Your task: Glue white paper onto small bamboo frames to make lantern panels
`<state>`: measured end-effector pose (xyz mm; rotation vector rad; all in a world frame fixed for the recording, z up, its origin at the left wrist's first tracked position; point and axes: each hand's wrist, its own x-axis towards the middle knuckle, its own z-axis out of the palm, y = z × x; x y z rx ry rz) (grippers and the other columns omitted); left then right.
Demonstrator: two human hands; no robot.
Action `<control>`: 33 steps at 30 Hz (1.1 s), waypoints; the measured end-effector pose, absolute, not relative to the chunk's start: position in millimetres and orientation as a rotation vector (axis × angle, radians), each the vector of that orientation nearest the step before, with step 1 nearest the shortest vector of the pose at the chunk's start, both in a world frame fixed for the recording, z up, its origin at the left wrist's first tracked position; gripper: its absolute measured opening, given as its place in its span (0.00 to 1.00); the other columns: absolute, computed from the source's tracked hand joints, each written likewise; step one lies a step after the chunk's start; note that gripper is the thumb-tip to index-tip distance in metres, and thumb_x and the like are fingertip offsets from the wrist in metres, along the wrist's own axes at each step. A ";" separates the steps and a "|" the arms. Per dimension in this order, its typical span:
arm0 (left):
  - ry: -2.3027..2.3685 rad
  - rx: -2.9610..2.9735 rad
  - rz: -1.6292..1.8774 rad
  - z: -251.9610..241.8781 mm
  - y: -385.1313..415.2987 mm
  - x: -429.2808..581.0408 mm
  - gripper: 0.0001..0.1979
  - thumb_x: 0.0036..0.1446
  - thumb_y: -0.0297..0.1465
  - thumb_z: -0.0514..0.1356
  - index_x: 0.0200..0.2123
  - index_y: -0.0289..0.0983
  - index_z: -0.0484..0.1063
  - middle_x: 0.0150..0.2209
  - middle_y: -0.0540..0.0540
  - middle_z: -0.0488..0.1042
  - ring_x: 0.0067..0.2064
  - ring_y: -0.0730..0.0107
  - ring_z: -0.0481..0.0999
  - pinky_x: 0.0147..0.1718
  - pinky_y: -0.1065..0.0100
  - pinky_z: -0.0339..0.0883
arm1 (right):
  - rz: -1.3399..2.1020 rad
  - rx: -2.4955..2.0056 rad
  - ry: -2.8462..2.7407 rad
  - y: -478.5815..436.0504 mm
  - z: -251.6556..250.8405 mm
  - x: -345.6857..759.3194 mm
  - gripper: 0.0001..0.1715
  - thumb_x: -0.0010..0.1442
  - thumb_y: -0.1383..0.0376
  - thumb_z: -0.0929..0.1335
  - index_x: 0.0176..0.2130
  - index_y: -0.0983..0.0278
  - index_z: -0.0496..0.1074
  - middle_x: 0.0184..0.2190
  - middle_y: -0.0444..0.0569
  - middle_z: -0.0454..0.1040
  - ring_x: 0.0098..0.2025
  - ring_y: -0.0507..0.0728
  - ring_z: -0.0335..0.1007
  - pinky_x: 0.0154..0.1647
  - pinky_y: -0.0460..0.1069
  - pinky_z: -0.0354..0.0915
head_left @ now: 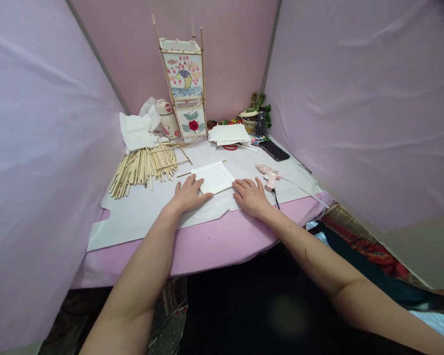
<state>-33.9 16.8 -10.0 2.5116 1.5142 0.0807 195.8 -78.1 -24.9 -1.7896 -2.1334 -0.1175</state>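
Observation:
A small white paper panel with thin wooden sticks along its edges lies flat on the white sheet in front of me. Two stick ends poke out past its far corners. My left hand rests on its left edge, fingers spread and thumb stretched along the near side. At the panel's right corner lies my right hand, its fingers stretched out flat. Neither hand grasps anything. Right of my right hand, a pink glue gun lies on its side with a glue stick in its back.
A stick-framed lantern with drawn panels stands at the back. Loose wooden sticks are heaped left, beside a tissue pack and a bottle. Stacked white paper, red-handled scissors and a phone lie back right.

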 end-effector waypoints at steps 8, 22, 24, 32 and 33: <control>1.513 2.505 0.080 -9.9 17.1 -35.2 0.41 0.57 0.57 0.49 0.66 0.39 0.54 0.70 0.38 0.42 0.70 0.49 0.42 0.64 0.42 0.34 | -0.130 -1.760 -2.170 -68.6 -22.0 196.4 0.17 0.66 0.65 0.59 0.52 0.60 0.70 0.56 0.50 0.71 0.57 0.63 0.61 0.63 0.66 0.44; 1.273 2.806 0.329 -18.2 -53.2 7.8 0.33 0.62 0.43 0.53 0.65 0.32 0.53 0.66 0.34 0.55 0.68 0.51 0.50 0.65 0.50 0.44 | -0.093 -1.494 -2.281 -70.2 -22.5 192.6 0.24 0.66 0.65 0.60 0.60 0.61 0.65 0.59 0.52 0.67 0.61 0.58 0.59 0.65 0.58 0.48; 1.314 2.765 0.299 -25.4 -54.8 8.7 0.35 0.62 0.45 0.53 0.66 0.33 0.51 0.67 0.34 0.54 0.68 0.47 0.49 0.64 0.47 0.45 | -0.076 -1.501 -2.298 -70.4 -24.5 190.8 0.24 0.66 0.64 0.60 0.60 0.59 0.64 0.58 0.51 0.67 0.60 0.58 0.58 0.64 0.59 0.48; 1.440 2.760 0.330 -30.2 -53.7 1.5 0.37 0.61 0.49 0.52 0.64 0.27 0.55 0.66 0.30 0.55 0.68 0.49 0.51 0.65 0.53 0.43 | -0.093 -1.555 -2.229 -67.7 -30.4 195.6 0.23 0.66 0.61 0.62 0.59 0.64 0.65 0.58 0.55 0.67 0.60 0.59 0.59 0.64 0.58 0.49; 1.429 2.762 0.326 -30.7 -53.5 1.3 0.37 0.61 0.49 0.53 0.63 0.27 0.56 0.65 0.30 0.56 0.67 0.49 0.52 0.65 0.53 0.43 | -0.089 -1.552 -2.232 -67.1 -30.7 196.0 0.23 0.66 0.61 0.62 0.58 0.64 0.66 0.57 0.54 0.68 0.59 0.59 0.60 0.64 0.57 0.50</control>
